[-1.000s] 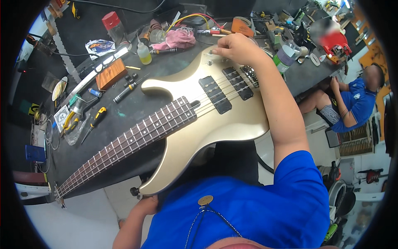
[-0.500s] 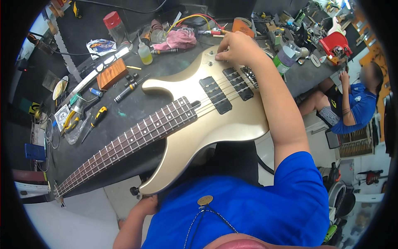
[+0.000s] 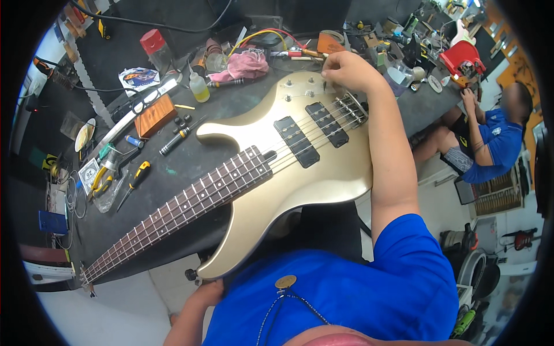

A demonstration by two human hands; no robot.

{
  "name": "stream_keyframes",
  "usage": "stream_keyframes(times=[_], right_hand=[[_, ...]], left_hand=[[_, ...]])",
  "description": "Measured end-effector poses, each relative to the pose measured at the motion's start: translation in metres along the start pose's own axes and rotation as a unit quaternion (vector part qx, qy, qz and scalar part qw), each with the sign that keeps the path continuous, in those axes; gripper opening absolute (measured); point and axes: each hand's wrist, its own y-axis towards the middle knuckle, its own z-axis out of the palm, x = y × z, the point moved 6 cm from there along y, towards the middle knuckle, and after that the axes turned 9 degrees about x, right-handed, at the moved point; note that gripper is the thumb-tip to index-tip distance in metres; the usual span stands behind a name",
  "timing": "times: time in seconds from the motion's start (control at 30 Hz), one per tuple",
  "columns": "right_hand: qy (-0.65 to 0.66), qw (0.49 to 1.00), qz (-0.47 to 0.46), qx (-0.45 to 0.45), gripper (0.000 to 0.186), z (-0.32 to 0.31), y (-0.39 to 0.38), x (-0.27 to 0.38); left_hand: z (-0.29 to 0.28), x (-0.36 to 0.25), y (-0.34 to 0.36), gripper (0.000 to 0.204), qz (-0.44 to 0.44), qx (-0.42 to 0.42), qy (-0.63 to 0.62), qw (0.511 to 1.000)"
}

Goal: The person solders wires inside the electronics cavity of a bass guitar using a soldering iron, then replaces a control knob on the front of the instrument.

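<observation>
- Head view: gold electric bass (image 3: pixel 329 187) lies face up, body overlapping the near side of the dark tabletop (image 3: pixel 199 158), neck (image 3: pixel 184 202) running to lower left.
- Right hand (image 3: pixel 349 72) over the body's upper edge, above the bridge (image 3: pixel 349 109); fingers curled, tips pointing down. Cannot tell whether they grip anything.
- Left hand (image 3: pixel 211 292) just below the tip of the lower horn, partly hidden; a black knob (image 3: pixel 191 274) beside that tip. Cannot tell whether its fingers are open or closed.
- Four bare metal posts (image 3: pixel 288 98) stand up from the body, left of the right fingers. Two black pickups (image 3: pixel 296 142) sit under the strings.
- Small black caps (image 3: pixel 182 121) grouped on the tabletop beyond the upper horn, near a slim screwdriver (image 3: pixel 174 143) and a wooden block (image 3: pixel 156 116).
- Farther back: squeeze bottle (image 3: pixel 199 90) with yellow liquid, pink cloth (image 3: pixel 248 65), red-capped clear container (image 3: pixel 154 47).
- Left of the neck: yellow-and-black screwdriver (image 3: pixel 137 175), yellow-handled pliers (image 3: pixel 103 180) just beside it.
- Far right: seated co-worker (image 3: pixel 499 141), blue shirt, well apart from the bass.
</observation>
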Motion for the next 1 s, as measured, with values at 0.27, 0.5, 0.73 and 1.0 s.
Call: stream_keyframes(times=[0.27,0.5,0.73,1.0], right_hand=[[-0.022,0.997,0.012,0.069,0.023,0.005,-0.004,0.02],[-0.021,0.995,-0.053,-0.086,0.032,-0.008,-0.007,0.045],[0.071,0.971,-0.21,-0.091,0.022,0.022,-0.007,0.094],[-0.058,0.972,-0.218,0.057,0.024,0.049,0.003,0.191]], left_hand=[[0.003,-0.021,-0.019,0.069,-0.039,-0.016,0.223,0.974],[0.003,-0.048,-0.032,0.073,-0.001,0.052,0.283,0.958],[0.007,-0.041,-0.026,0.108,0.039,0.057,0.359,0.931],[-0.009,-0.054,-0.041,0.115,0.019,0.059,0.351,0.934]])
